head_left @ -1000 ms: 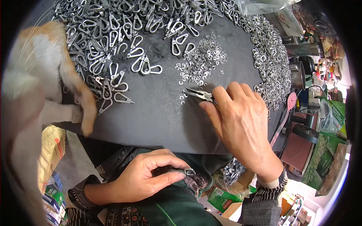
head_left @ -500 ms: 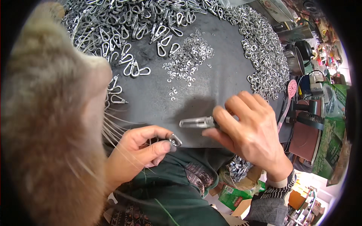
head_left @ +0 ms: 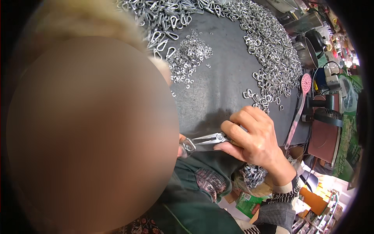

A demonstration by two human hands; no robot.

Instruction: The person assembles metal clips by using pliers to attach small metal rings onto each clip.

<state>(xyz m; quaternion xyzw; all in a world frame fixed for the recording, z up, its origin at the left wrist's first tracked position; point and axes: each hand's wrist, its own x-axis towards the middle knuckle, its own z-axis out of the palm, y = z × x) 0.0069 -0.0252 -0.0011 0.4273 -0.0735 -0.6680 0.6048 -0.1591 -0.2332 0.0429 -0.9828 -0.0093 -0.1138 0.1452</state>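
Observation:
My right hand (head_left: 255, 136) is closed round a pair of needle-nose pliers (head_left: 210, 139), whose jaws point left. At their tips is a small silver metal ring (head_left: 189, 146), pinched by my left hand (head_left: 180, 147). Only a sliver of that hand's fingertips shows; a large blurred shape (head_left: 93, 132) with pale fur at its top covers the rest. Whether the jaws grip the ring or only touch it I cannot tell. Beyond my hands, a heap of tiny open C-shaped rings (head_left: 191, 54) lies on the dark tabletop (head_left: 226, 74).
Piled snap hooks (head_left: 171, 19) lie at the far side, and many metal loops (head_left: 272, 54) along the right. A pink perforated-head brush (head_left: 306, 84) rests at the right edge, near a small black fan (head_left: 327, 117). Below the table sits a bag of metal parts (head_left: 253, 175).
The furry animal has moved right and now hides most of my left hand. The pliers have come to the ring in my left hand. Heaps on the table appear shifted in view.

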